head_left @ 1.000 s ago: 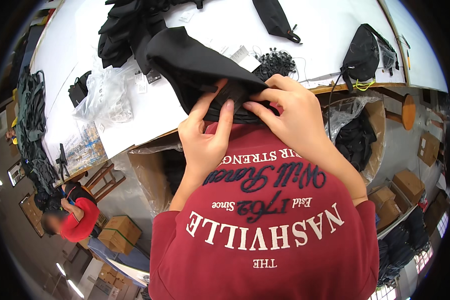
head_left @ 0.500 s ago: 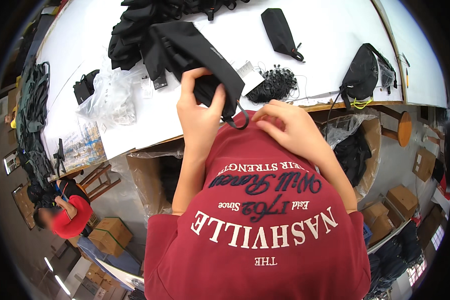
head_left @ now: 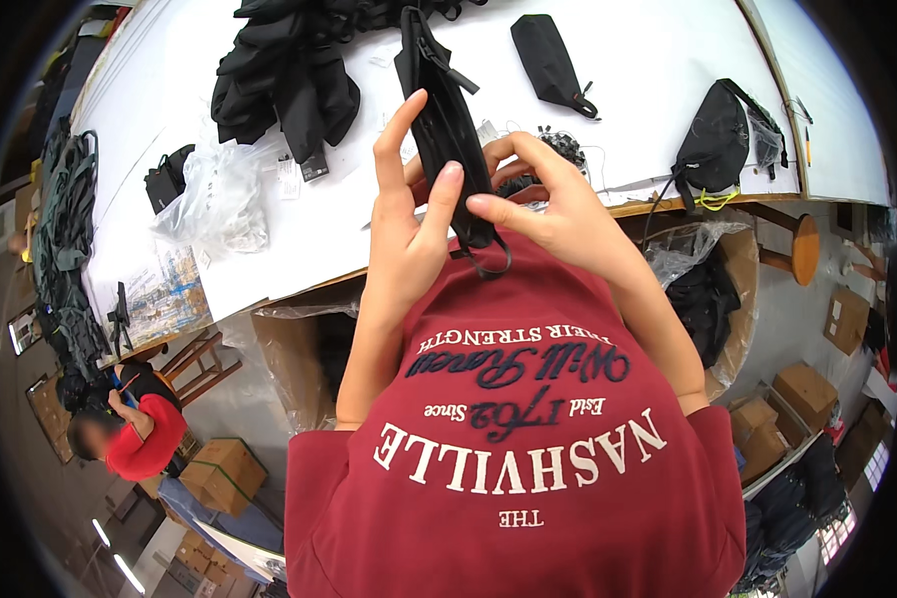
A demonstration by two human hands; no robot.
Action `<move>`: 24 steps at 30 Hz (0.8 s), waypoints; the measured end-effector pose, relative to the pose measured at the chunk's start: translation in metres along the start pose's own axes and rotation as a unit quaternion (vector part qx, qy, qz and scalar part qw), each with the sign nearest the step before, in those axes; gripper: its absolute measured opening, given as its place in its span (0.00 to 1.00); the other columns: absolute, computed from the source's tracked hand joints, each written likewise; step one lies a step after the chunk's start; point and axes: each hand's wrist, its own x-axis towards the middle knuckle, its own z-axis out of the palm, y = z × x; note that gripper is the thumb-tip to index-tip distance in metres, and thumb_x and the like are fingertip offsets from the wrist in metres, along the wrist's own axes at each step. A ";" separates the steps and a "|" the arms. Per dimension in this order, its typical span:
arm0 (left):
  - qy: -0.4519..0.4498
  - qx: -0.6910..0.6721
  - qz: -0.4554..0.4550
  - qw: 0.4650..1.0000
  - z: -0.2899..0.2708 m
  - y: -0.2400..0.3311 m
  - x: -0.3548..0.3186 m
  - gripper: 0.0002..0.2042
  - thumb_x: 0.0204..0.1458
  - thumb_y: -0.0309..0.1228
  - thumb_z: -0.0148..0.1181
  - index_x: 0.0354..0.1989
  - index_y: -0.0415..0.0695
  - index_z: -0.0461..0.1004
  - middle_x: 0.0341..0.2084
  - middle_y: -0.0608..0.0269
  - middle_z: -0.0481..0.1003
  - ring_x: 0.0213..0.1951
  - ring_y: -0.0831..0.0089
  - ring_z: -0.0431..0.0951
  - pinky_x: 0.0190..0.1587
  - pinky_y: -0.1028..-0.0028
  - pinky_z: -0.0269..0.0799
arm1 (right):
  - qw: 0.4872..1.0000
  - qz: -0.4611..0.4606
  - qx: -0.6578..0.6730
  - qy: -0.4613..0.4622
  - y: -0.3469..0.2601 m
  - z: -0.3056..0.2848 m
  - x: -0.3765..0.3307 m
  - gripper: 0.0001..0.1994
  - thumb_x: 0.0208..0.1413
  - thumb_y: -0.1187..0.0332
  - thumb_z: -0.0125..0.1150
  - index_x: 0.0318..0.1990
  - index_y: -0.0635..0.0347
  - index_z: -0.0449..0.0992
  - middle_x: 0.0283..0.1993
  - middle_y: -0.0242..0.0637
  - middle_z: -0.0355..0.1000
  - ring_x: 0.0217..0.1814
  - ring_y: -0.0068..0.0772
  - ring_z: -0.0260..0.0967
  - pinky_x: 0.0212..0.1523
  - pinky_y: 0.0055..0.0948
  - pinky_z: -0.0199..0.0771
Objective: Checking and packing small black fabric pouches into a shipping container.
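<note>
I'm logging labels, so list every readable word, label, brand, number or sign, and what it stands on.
Red shirt: large white and dark lettering with a number, upside down; not copied here.
White tag beside the clear plastic bag: print too small to read.
Dark tag next to it: also too small.
Held black pouch: none legible.

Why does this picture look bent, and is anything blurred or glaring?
In the head view: the fisheye lens bends the edges of the white table, with black corners; strip lights glare at lower left; a co-worker's head is blurred; little detail shows inside the black pouch.
</note>
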 end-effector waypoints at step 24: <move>0.025 0.035 0.029 0.999 -0.003 -0.005 -0.003 0.31 0.54 0.19 0.53 0.67 0.49 0.51 0.37 0.59 0.74 0.38 0.75 0.77 0.41 0.75 0.75 | 0.998 -0.056 0.001 -0.033 0.009 0.000 -0.011 0.29 0.46 0.73 0.64 0.59 0.56 0.62 0.58 0.35 0.64 0.60 0.31 0.63 0.47 0.30 0.72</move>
